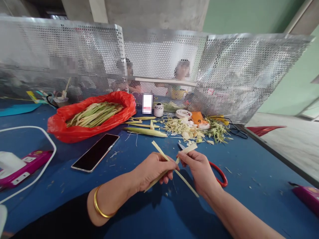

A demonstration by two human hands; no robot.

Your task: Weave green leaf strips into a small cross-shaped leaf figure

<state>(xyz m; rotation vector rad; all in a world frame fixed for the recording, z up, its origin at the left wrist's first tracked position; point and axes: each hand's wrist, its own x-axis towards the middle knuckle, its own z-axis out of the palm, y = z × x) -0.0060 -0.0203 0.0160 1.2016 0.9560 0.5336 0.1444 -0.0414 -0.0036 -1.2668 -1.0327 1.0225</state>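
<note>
My left hand (156,167) is closed in a pinch on pale green leaf strips. One long strip (187,186) runs slantwise through its fingers, down toward the right. Another strip end sticks out below the palm. My right hand (199,169) pinches a wider, flat leaf strip (189,148), which bends down toward the left fingertips. Where the strips meet is partly hidden by the fingers. Scissors with a red handle (223,176) lie on the table beneath my right hand, and their blade tip shows just beyond it.
A red plastic bag (74,133) full of leaf strips stands back left, beside a phone (96,152). Corn husks (147,132), a scrap pile (185,127), a tape roll (183,114) and a thread spool (158,110) lie behind my hands. A perforated metal screen (159,56) closes the back.
</note>
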